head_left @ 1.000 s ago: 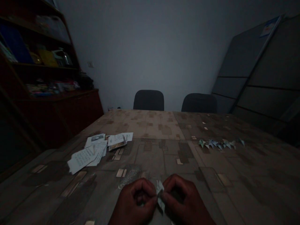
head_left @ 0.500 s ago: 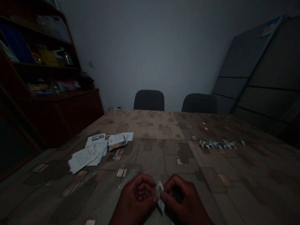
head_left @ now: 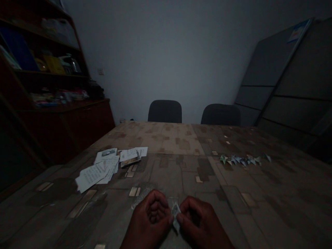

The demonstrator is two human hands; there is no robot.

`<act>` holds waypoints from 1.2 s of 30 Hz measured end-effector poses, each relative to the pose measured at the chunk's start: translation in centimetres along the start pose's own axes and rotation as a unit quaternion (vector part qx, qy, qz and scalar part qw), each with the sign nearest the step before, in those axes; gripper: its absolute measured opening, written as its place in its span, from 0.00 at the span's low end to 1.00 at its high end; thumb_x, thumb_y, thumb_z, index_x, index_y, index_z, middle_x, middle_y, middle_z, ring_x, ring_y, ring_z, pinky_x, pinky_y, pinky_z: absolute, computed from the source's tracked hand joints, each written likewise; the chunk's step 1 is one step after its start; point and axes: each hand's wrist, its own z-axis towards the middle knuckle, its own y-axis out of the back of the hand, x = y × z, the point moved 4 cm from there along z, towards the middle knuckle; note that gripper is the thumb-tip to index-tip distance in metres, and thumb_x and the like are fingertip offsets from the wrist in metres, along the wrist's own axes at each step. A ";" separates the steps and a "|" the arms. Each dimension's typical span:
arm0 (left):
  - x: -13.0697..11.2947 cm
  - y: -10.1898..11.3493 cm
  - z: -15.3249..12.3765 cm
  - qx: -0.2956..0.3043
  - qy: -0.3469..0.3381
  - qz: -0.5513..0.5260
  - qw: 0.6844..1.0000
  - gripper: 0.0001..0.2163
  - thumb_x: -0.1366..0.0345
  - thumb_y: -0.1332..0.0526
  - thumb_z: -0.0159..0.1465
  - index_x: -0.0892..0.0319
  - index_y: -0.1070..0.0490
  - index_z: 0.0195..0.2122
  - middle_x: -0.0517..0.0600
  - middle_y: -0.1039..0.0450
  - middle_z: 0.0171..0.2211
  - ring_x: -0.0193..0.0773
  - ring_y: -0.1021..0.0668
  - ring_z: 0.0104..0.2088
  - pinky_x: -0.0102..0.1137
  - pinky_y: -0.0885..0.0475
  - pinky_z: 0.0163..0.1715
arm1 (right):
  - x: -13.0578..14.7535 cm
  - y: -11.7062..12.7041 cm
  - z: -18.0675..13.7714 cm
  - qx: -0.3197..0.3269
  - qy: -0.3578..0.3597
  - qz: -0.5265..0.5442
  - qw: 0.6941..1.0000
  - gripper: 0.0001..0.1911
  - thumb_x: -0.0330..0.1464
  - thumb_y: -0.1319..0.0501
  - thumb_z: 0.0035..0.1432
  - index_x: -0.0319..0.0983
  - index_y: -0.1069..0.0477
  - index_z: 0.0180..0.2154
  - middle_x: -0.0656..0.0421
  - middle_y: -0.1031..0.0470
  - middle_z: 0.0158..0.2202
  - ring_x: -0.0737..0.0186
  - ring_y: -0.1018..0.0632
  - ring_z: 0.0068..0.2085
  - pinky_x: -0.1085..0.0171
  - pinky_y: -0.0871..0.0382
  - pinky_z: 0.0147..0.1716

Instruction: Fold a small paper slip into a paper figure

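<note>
My left hand [head_left: 151, 218] and my right hand [head_left: 198, 221] are close together at the near edge of the table [head_left: 181, 145], fingers curled. Between their thumbs and fingertips they pinch a small folded piece of paper [head_left: 176, 214], pale and creased, held just above the tabletop. Both hands are closed on it. A row of several small folded paper pieces [head_left: 242, 159] lies further out on the right side of the table, out of reach of either hand.
A loose pile of white paper slips [head_left: 103, 167] lies to the left. Two dark chairs [head_left: 164, 111] stand at the far side. A wooden shelf unit [head_left: 46, 90] fills the left wall; grey panels [head_left: 287, 86] lean on the right. The room is dim.
The hands have shifted slightly, and the paper piece now shows shorter between the fingertips. Everything else on the table is where it was.
</note>
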 end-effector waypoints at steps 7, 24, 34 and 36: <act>0.0 -0.1 0.0 0.009 -0.002 -0.020 1.000 0.09 0.71 0.34 0.47 0.58 0.34 0.26 0.41 0.31 0.20 0.30 0.30 0.22 0.24 0.38 0.23 | -0.3 0.1 0.0 0.010 0.002 0.044 0.999 0.17 0.42 0.44 0.63 0.36 0.30 0.28 0.61 0.33 0.25 0.63 0.32 0.29 0.68 0.41 0.28; -0.2 0.1 0.0 0.009 -0.003 -0.033 0.999 0.09 0.72 0.33 0.46 0.58 0.33 0.24 0.41 0.30 0.19 0.31 0.30 0.22 0.24 0.37 0.23 | 0.5 0.0 -0.1 -0.054 0.006 0.045 0.997 0.10 0.30 0.39 0.51 0.37 0.30 0.38 0.60 0.28 0.31 0.63 0.29 0.31 0.67 0.35 0.32; 0.3 0.4 0.1 -0.014 -0.013 0.010 1.000 0.09 0.66 0.31 0.50 0.60 0.32 0.21 0.41 0.35 0.18 0.30 0.33 0.21 0.23 0.40 0.22 | 0.7 0.5 -0.3 -0.125 0.058 -0.064 0.988 0.06 0.30 0.40 0.56 0.38 0.31 0.27 0.62 0.30 0.22 0.65 0.28 0.25 0.69 0.38 0.26; 0.3 0.3 -0.1 -0.009 -0.004 0.017 1.000 0.08 0.64 0.31 0.50 0.60 0.28 0.21 0.42 0.34 0.17 0.31 0.33 0.21 0.24 0.40 0.21 | 1.0 0.7 -0.5 -0.151 0.100 -0.115 0.977 0.06 0.29 0.40 0.57 0.39 0.31 0.27 0.62 0.30 0.23 0.65 0.28 0.24 0.69 0.38 0.25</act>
